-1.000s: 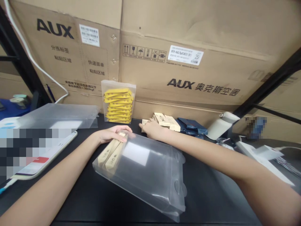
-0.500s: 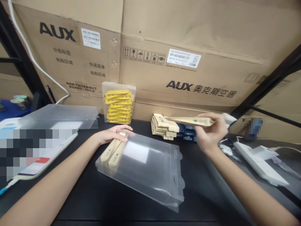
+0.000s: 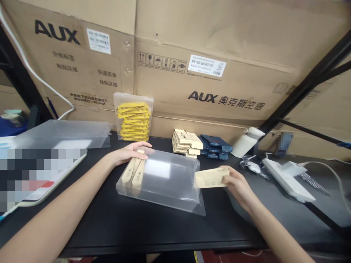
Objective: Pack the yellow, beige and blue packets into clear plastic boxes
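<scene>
A clear plastic box [image 3: 170, 186] lies flat on the black table, with two beige packets [image 3: 133, 171] side by side at its left end. My left hand [image 3: 131, 152] grips the box's far left corner, fingers behind it and thumb over the top. Between the fingers and thumb of my right hand [image 3: 236, 182] is another beige packet [image 3: 211, 178], its left end at the box's right-hand opening. Behind stand a stack of beige packets [image 3: 188, 142] and, beside it, a pile of dark blue packets [image 3: 215, 146].
An upright clear box of yellow packets [image 3: 134, 120] leans near the cardboard carton [image 3: 164, 87]. Flat clear plastic boxes [image 3: 71, 133] and a blurred-out tablet [image 3: 41, 179] lie left. On the right are a white bottle [image 3: 246, 141], keys [image 3: 253, 167] and a power strip [image 3: 287, 180].
My right hand has brought a beige packet from above the stack down and left to the box's open end. My left hand still holds the box, which has turned slightly.
</scene>
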{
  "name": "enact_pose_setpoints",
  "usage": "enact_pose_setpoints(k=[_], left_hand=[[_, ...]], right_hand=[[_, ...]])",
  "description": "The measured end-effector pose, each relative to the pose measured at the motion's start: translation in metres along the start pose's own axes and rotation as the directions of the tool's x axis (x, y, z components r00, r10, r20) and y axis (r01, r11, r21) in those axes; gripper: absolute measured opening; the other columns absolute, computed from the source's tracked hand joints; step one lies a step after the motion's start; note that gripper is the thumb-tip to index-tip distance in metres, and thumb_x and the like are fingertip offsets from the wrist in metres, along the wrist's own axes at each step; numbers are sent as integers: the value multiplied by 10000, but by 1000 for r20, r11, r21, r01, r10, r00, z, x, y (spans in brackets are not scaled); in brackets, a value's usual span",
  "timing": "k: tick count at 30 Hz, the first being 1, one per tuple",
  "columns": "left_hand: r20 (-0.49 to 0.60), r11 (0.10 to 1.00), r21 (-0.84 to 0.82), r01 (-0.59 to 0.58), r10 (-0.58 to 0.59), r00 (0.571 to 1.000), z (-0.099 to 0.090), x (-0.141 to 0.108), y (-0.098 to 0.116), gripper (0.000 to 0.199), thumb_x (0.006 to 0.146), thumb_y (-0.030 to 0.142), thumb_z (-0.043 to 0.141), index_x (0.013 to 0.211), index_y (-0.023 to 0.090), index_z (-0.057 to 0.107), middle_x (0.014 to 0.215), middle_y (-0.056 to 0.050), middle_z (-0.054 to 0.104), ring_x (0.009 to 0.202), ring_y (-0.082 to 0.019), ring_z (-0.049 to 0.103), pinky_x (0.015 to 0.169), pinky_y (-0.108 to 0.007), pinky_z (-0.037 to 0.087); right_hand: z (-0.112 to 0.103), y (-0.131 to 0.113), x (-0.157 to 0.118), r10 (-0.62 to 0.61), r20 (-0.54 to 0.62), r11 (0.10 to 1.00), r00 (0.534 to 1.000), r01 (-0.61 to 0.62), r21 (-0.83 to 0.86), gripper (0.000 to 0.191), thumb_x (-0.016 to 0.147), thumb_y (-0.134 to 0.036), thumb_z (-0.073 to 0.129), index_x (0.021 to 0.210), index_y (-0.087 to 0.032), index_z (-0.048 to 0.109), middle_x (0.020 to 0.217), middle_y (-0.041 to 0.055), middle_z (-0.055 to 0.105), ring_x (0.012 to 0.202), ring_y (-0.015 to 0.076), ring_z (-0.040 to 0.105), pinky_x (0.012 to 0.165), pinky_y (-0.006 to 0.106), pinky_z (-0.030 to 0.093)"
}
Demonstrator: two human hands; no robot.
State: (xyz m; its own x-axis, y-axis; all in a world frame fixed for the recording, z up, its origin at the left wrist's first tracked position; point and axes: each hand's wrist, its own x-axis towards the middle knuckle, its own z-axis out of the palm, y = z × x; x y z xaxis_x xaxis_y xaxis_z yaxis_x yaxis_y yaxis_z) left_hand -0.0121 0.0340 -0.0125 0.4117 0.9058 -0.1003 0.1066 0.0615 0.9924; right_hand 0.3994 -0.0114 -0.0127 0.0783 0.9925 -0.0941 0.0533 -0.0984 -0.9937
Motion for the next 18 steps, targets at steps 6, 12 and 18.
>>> enact_pose_setpoints(k=[6,12,18], left_hand=[[20,999,-40,-3,4,1000,-2,1,-4,602,656,278,810,1209,255,573,1173,-46,647,921,-204,660,785,-299,496],[20,1000,-4,-2,2,1000,-1,-1,0,607,662,297,797,1220,250,563,1178,-50,638,933,-212,654,793,-311,498],[0,999,39,-5,5,1000,3,-4,5,621,642,327,796,1214,240,570,1127,-51,647,958,-243,648,807,-342,500]], right_hand=[[-6,-4,17,48,-3,999,999,-48,-4,334,447,-123,522,764,-180,613,594,-22,586,500,119,504,424,210,382],[-23,1,17,71,-41,989,997,-76,-123,371,530,-214,573,890,-170,648,635,10,615,475,134,496,341,208,341],[-16,-10,8,102,73,991,992,-95,-97,359,571,-204,619,927,-177,649,770,37,665,616,156,593,465,225,453]])
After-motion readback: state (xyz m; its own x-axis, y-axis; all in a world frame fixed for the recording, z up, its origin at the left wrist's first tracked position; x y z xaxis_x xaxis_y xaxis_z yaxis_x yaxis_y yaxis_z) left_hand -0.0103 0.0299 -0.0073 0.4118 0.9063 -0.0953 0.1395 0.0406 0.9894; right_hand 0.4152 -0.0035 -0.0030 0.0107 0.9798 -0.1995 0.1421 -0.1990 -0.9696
